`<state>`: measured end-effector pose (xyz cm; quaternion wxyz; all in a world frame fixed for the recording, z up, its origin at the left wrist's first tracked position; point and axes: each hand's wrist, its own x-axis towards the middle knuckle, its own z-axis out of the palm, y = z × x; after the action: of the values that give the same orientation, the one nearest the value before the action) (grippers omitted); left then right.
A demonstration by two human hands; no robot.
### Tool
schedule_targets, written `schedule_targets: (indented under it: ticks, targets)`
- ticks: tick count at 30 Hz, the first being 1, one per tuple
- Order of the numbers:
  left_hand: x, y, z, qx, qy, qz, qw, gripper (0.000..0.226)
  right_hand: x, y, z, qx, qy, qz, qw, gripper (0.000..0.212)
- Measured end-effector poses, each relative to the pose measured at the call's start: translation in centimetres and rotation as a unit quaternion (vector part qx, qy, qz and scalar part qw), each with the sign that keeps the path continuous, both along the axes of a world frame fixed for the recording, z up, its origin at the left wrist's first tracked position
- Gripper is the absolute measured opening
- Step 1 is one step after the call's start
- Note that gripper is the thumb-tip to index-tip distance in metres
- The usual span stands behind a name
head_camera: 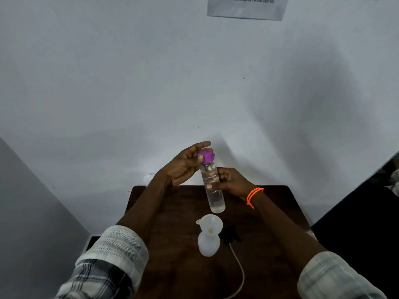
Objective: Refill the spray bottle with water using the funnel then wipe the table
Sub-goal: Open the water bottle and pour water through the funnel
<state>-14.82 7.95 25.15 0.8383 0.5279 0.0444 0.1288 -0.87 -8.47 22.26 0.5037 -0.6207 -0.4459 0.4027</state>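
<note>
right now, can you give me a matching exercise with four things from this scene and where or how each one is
Things:
1. purple cap
2. funnel
3. clear water bottle
4. orange band

States:
A. seated in the mouth of the white spray bottle on the table
B. around the right wrist
C. pinched by the left hand at the bottle's top
D. gripped around its middle by the right hand, held above the table

Pairs: 1-C, 2-A, 3-D, 4-B

The scene is dim and bluish, and soft broad shadows fall across the wall (302, 93). Wide-angle distortion bends the edges, and the picture is slightly soft, with the notice (247, 6) blurred.
</note>
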Motion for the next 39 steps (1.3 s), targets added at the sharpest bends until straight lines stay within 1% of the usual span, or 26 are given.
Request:
schedule_targets:
  ticks: [3,8,10,13,16,18,20,23,28,30,31,33,35,37,39]
  targets:
    - [0.4,-0.3,-0.4,0.029,0.022,0.041,0.998,0.058,-0.2,-0.3,-0.3,-0.008,-0.019,-0.013,1.000,0.039]
    - [0.9,-1.1,-0.4,0.032,0.039,0.119,0.992,0.061,-0.5,-0.4,-0.3,-0.004,-0.032,-0.032,0.999,0.036]
    - [0.8,-1.1,-0.5,0.022,0.037,0.122,0.992,0.063,-0.5,-0.4,-0.3,-0.004,-0.041,-0.038,0.998,0.036]
    - [0.7,-0.8,-0.9,0.014,0.024,0.120,0.992,0.060,-0.4,-0.4,-0.5,-0.009,-0.052,-0.050,0.997,0.037]
    - [0.8,-0.8,-0.9,0.047,0.044,0.169,0.983,0.061,-0.3,-0.3,-0.5,-0.018,-0.080,-0.059,0.995,0.037]
    - [1.1,-0.8,-0.8,0.092,0.070,0.190,0.975,0.069,-0.4,-0.3,-0.5,-0.023,-0.103,-0.060,0.993,0.036]
    - [1.3,-0.8,-0.8,0.111,0.076,0.181,0.974,0.071,-0.4,-0.2,-0.5,-0.028,-0.109,-0.061,0.992,0.036]
    - [1.4,-0.8,-1.0,0.106,0.057,0.155,0.981,0.069,-0.4,-0.3,-0.8,-0.028,-0.105,-0.070,0.992,0.037]
    - [1.6,-0.9,-0.7,0.198,0.094,0.185,0.958,0.076,-0.1,-0.3,-0.8,-0.037,-0.123,-0.070,0.989,0.036]
    - [1.9,-1.0,-0.7,0.185,0.097,0.170,0.963,0.073,0.0,-0.3,-0.7,-0.036,-0.119,-0.073,0.989,0.036]
    - [2.0,-1.0,-0.7,0.169,0.090,0.161,0.968,0.069,0.1,-0.3,-0.6,-0.034,-0.116,-0.076,0.990,0.036]
    - [1.9,-1.0,-0.9,0.151,0.072,0.154,0.974,0.069,0.2,-0.4,-0.6,-0.032,-0.115,-0.079,0.990,0.036]
    - [1.9,-1.0,-0.9,0.163,0.069,0.169,0.970,0.071,0.4,-0.4,-0.6,-0.035,-0.122,-0.083,0.988,0.037]
    - [1.9,-0.9,-0.9,0.200,0.087,0.189,0.958,0.075,0.6,-0.4,-0.6,-0.040,-0.130,-0.081,0.987,0.037]
    - [2.0,-0.8,-0.9,0.214,0.095,0.184,0.955,0.080,0.7,-0.4,-0.7,-0.047,-0.138,-0.081,0.986,0.036]
